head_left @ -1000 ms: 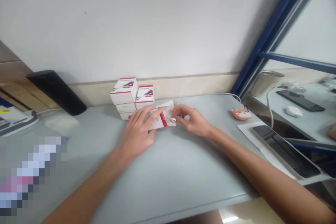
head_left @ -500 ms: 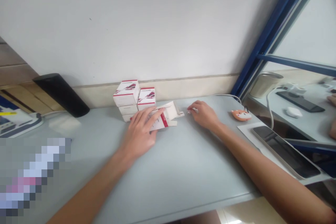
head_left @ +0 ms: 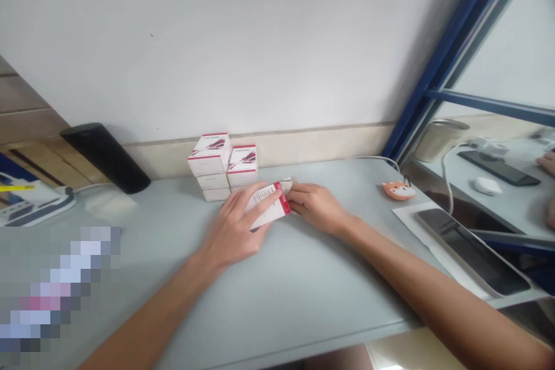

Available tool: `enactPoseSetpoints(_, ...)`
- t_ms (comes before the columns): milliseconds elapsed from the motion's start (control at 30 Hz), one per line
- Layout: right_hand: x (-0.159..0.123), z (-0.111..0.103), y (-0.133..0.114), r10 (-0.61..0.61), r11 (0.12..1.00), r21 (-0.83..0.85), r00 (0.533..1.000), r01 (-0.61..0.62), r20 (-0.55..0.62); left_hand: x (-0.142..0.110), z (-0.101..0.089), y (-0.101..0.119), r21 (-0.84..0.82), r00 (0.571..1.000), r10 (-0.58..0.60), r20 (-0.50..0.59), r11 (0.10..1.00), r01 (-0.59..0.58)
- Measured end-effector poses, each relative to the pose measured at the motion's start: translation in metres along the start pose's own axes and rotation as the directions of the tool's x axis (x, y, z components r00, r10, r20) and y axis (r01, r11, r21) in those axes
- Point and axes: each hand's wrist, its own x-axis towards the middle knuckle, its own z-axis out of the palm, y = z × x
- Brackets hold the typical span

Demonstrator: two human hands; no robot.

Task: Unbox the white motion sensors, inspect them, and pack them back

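Observation:
A small white box with a red band lies on the grey table in front of a stack of like boxes. My left hand rests on top of the box, fingers wrapped over it. My right hand presses against the box's right end, fingers curled on its flap. Whether the flap is fully closed is hidden by my fingers.
A black cylinder leans against the wall at the left. An orange fox-shaped object and a phone on white paper lie at the right. Behind a blue frame stands another desk with a metal cup, keyboard and mouse.
My right hand came back from the table at the right to the box's open end. The flap that stood open now lies folded in against the box.

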Motion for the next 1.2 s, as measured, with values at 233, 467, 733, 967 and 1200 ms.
enactPoseSetpoints(233, 0.001, -0.014, 0.006, 0.069, 0.993, -0.089, 0.997, -0.071, -0.019, 0.003, 0.003, -0.002, -0.027, 0.997, -0.078, -0.014, 0.997, 0.078)
enactPoseSetpoints(467, -0.001, -0.033, 0.019, 0.209, 0.977, 0.088, 0.960, -0.195, -0.185, 0.007, 0.001, 0.006, -0.132, 0.976, -0.211, 0.059, 0.967, 0.217)
enactPoseSetpoints(733, 0.003, -0.024, 0.017, 0.480, 0.814, 0.505, 0.822, -0.287, -0.307, 0.007, -0.006, 0.005, -0.160, 0.981, -0.158, 0.109, 0.972, 0.174)
enactPoseSetpoints(967, 0.003, -0.037, 0.074, 0.811, 0.554, 0.780, 0.401, -0.290, -0.427, 0.002, -0.004, -0.007, -0.129, 0.987, -0.101, 0.128, 0.985, 0.118)
enactPoseSetpoints(1200, -0.003, -0.042, 0.115, 0.934, 0.342, 0.922, 0.176, -0.181, -0.311, 0.049, -0.011, 0.010, -0.006, 0.996, -0.089, -0.007, 0.996, 0.089)
